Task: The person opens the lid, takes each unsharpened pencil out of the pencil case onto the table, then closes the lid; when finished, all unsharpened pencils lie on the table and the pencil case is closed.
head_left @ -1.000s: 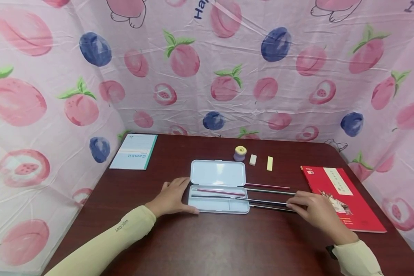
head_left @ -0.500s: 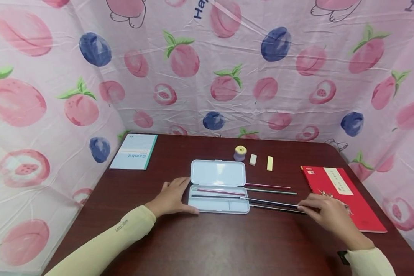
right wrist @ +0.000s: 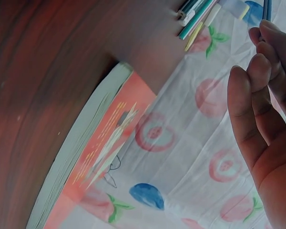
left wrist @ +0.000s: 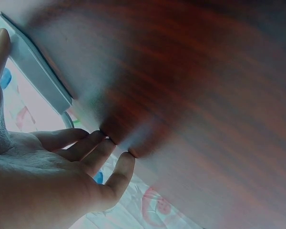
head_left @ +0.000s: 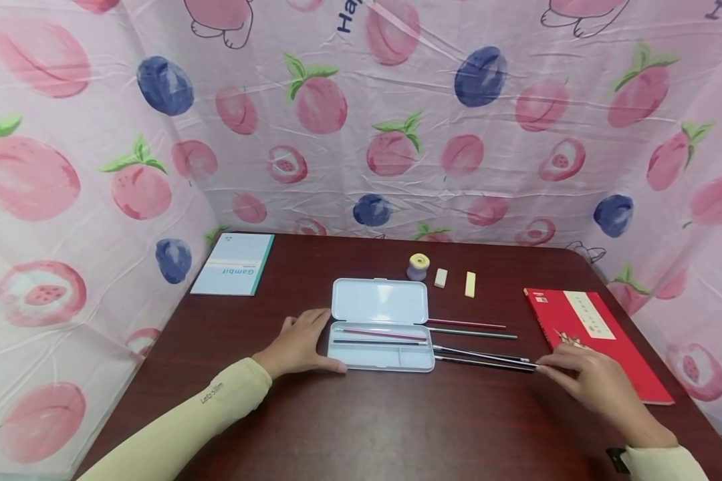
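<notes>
While the left hand [head_left: 301, 344] lies flat with relaxed fingers against the left end of the open pencil case [head_left: 380, 347], steadying it without gripping, the right hand [head_left: 595, 384] pinches the far end of a dark pencil [head_left: 484, 363] between fingertips and thumb; that pencil lies along the worktop [head_left: 397, 427] just right of the case, its tip at the case's right edge, with a second dark pencil [head_left: 481, 355] touching or nearly touching it. Judging by how things lie, the packing is partly done: a red pencil [head_left: 380, 333] and a black one [head_left: 376, 343] already rest in the tray, whereas the two dark pencils and another pair beyond them, one red [head_left: 466, 325] and one green [head_left: 472, 333], are outside it. A small purple-and-yellow sharpener [head_left: 418, 266], a white eraser [head_left: 441, 278] and a pale yellow eraser [head_left: 470, 284] sit in a row behind the raised lid [head_left: 379, 300], untouched. As for the surroundings, the worktop is dark reddish-brown wood, with a light blue notebook [head_left: 234, 264] at its far left corner and a red book [head_left: 598, 341] lying flat at the right, close by the right hand. Pink cloth [head_left: 397, 100] printed with peaches and blue plums hangs round three sides, wrinkled in places.
</notes>
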Tool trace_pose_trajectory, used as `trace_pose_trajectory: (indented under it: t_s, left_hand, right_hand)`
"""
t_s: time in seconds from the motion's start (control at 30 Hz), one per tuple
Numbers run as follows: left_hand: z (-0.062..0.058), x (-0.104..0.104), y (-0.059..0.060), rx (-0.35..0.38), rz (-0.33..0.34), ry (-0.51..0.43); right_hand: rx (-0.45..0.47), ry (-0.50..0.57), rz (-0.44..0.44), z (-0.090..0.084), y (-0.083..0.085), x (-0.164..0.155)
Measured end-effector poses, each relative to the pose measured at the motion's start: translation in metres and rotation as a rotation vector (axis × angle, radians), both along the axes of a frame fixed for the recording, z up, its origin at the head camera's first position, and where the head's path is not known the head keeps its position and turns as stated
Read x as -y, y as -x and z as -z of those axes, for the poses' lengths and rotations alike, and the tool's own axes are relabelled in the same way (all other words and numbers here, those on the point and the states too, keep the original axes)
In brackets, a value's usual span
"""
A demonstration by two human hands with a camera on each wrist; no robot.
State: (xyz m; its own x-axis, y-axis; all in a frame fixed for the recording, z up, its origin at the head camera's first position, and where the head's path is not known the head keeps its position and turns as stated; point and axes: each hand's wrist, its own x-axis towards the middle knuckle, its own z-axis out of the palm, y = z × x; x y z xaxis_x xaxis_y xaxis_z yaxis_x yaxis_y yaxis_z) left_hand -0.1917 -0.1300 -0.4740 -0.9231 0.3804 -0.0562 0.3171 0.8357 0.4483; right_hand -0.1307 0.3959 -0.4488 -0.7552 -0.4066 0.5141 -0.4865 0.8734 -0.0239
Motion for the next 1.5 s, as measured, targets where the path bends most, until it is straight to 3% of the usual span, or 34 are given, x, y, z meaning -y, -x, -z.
trace_pose_trajectory:
  t_s: [0.4,0.87,1.13,1.5]
  left_hand:
    - [0.001,0.0,0.0,-0.005,-0.004,0.004]
    - [0.0,0.0,0.0,-0.011,-0.001,0.002]
    - [-0.001,-0.001,0.0,-0.004,0.001,0.002]
    - [-0.002,-0.001,0.0,-0.015,-0.001,-0.01]
  right_hand:
    - [0.04,-0.023,0.018,0.004,0.0,-0.004]
    - [0.297,-0.087,0.082,0.0,0.01,0.002]
    - [0.394,-0.102,0.093,0.003,0.021,0.003]
    - [0.365,-0.107,0.065,0.005,0.023,-0.002]
